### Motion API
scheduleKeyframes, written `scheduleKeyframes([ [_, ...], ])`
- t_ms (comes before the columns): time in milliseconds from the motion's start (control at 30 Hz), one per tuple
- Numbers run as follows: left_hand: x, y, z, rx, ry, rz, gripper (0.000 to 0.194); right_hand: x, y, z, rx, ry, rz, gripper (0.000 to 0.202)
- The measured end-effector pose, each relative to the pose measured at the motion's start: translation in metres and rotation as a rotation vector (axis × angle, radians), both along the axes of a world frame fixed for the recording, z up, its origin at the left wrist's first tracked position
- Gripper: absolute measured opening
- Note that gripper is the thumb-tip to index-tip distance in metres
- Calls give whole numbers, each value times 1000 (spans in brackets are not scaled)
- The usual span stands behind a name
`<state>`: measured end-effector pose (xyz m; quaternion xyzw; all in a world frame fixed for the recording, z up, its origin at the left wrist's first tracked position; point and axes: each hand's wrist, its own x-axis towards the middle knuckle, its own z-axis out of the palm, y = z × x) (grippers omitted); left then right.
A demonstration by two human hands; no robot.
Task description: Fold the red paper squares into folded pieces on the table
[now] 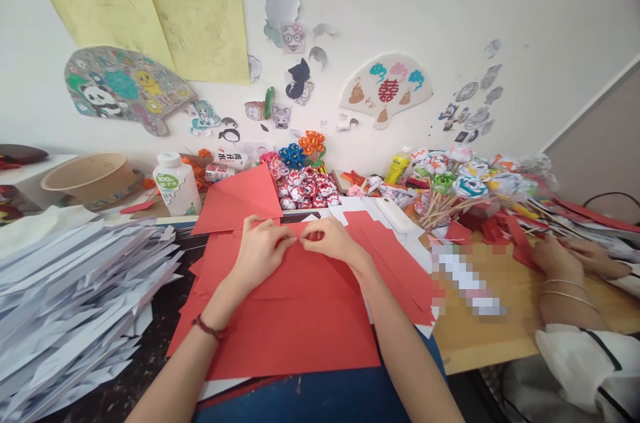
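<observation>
Red paper sheets point(295, 336) lie spread in overlapping layers in front of me. My left hand point(263, 250) is over their upper part, its thumb and forefinger pinched together. Just to its right, my right hand point(333, 240) is pinched too, its fingers curled into a ring. The two sets of fingertips almost meet, close to the red paper. Whatever is between them is too small to make out. Another red sheet point(243, 196) lies tilted behind my left hand. To the right of my right hand, narrower red pieces point(395, 263) rest on white paper.
A large heap of folded white paper strips point(75, 303) fills the left side. A white bottle point(175, 186), red-and-white paper flowers point(307, 190) and stemmed flowers point(470, 186) stand along the wall. At right, a co-worker's hands point(560, 256) hold red paper over a wooden table point(490, 336).
</observation>
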<state>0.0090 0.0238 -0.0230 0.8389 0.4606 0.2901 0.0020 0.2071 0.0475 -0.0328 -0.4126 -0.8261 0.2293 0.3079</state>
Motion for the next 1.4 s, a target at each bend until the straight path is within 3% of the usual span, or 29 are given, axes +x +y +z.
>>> scheduleKeyframes([
  [333, 0, -4, 1, -59, -18, -136, 19, 4, -2, 3, -175, 41, 258, 13],
  [633, -18, 7, 4, -26, -36, 15, 16, 14, 7, -2, -194, 68, 229, 12],
  [833, -45, 14, 12, -3, -62, 134, 17, 30, 12, -2, -146, 35, 88, 12],
  [1033, -44, 14, 13, -13, -104, 128, 17, 46, 12, 0, -83, 49, -44, 15],
  [1167, -46, 14, 16, 18, -197, 176, 16, 61, 15, -1, 28, 61, -309, 18],
  [1233, -48, 13, 18, 4, -301, 190, 17, 64, 17, -1, 57, 94, -370, 17],
  [1400, -36, 9, 16, -132, -528, 131, 21, 44, 18, 3, -8, 418, -291, 36],
])
